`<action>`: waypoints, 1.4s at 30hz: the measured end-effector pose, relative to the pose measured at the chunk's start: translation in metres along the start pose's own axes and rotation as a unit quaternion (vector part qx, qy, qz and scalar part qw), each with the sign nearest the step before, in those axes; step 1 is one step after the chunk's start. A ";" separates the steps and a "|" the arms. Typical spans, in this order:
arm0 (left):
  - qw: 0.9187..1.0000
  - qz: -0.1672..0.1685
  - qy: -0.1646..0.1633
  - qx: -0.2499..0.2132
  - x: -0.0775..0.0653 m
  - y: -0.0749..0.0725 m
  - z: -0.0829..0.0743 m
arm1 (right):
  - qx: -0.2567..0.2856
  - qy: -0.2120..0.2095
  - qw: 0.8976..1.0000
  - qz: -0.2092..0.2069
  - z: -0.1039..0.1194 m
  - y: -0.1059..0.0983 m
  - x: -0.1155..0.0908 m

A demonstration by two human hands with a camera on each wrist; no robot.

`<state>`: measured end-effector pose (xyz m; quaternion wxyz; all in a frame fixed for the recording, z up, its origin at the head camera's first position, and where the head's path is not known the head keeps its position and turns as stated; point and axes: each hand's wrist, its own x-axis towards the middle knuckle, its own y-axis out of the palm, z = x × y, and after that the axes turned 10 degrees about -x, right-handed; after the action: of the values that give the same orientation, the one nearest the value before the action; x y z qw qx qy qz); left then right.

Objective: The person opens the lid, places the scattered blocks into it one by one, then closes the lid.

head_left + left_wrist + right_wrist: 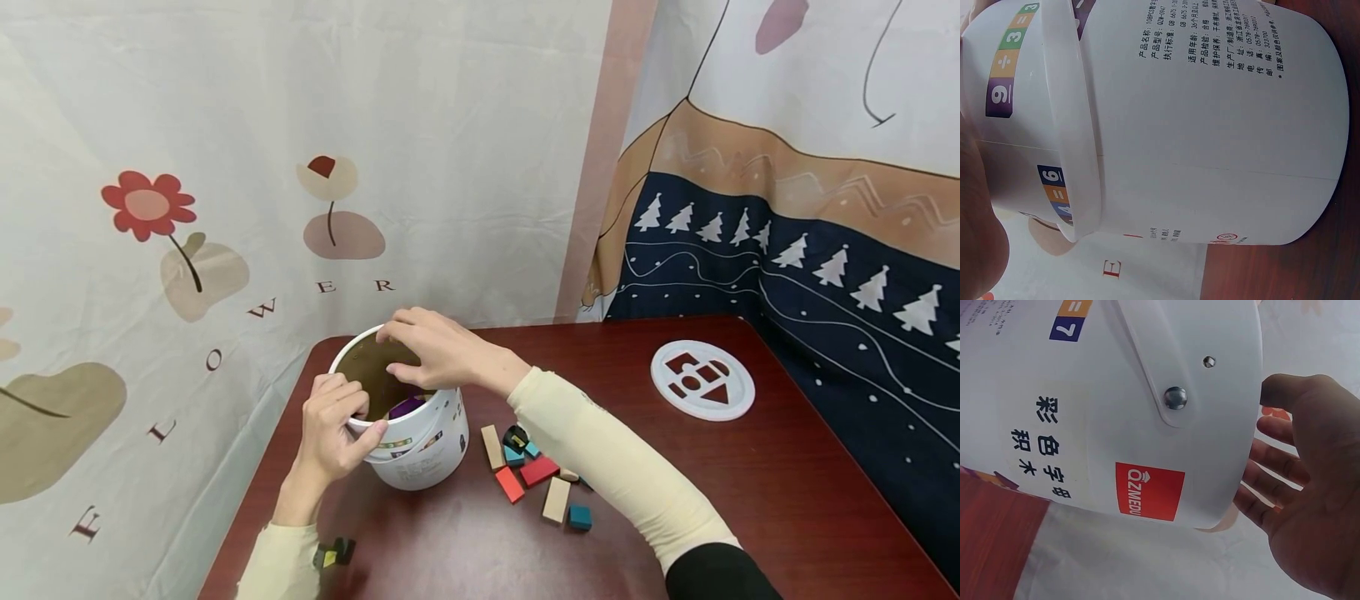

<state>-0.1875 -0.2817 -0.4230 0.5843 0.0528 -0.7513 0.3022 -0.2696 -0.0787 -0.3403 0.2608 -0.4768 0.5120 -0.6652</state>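
Note:
A white bucket [422,468] with printed labels stands on the left part of the table. My left hand [333,425] grips its near-left rim, fingers curled over into the mouth and thumb on the outer wall. Over the mouth hovers my right hand [438,348], its fingers loosely bent and thumb apart, with nothing in its grasp. In the right wrist view the fingers [1272,481] are right at the rim. A purple block [407,407] shows inside the bucket; the rest of the interior is mostly hidden. The bucket's white handle [1072,125] lies against its side.
Several loose blocks, among them a red block [539,472], a plain wood block [556,500] and a teal block [580,517], lie on the table [465,550] right of the bucket. A white disc with shaped cutouts [663,379] lies at the back right. Printed cloth [465,167] hangs behind.

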 end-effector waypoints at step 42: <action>1.000 -0.003 0.003 0.000 0.001 0.001 -0.001 | -0.035 -0.008 0.999 0.015 -0.010 -0.003 -0.049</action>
<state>-0.1876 -0.2803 -0.4223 0.5874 0.0544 -0.7496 0.3001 -0.2579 -0.0327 -0.3551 0.2583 -0.4834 0.5402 -0.6386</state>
